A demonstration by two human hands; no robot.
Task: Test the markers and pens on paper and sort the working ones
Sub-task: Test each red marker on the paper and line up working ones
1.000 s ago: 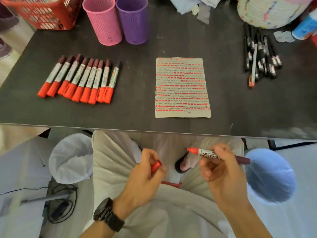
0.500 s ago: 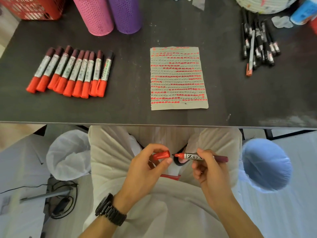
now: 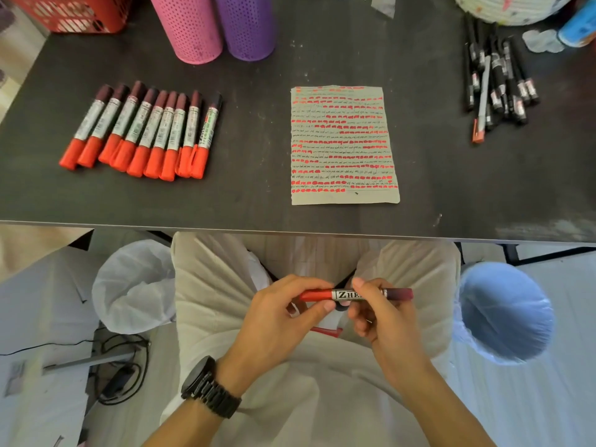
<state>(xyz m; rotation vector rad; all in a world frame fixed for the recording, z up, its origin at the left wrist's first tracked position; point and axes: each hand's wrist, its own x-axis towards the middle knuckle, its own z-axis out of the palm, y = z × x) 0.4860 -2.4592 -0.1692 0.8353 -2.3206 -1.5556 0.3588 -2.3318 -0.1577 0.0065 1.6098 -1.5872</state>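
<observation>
- Dark table [image 3: 258, 208] fills the upper half of the view, with its near edge running just above the person's lap.
- Below that edge, over the lap, both hands hold one marker [image 3: 346, 294] level, with its red cap end to the left and its dark end to the right.
- The left hand [image 3: 274, 327], with a black watch [image 3: 209, 387] on its wrist, curls thumb and fingers round the red cap end.
- The right hand [image 3: 383, 321] pinches the labelled barrel between thumb and fingertips, its other fingers folded beneath.
- A sheet of paper [image 3: 343, 145] lies flat at the middle of the table, covered in rows of red dashes and thin scribbles.
- A row of markers [image 3: 142, 137] lies side by side on the left of the table, red caps toward the person.
- A pile of black pens [image 3: 496, 82] lies at the far right.
- A pink cup [image 3: 188, 25] and a purple cup [image 3: 246, 24] stand touching at the back, with a red basket [image 3: 71, 12] in the left corner.
- A white-lined bin [image 3: 135, 285] sits left of the knees and a blue-lined bin [image 3: 503, 312] right of them.
</observation>
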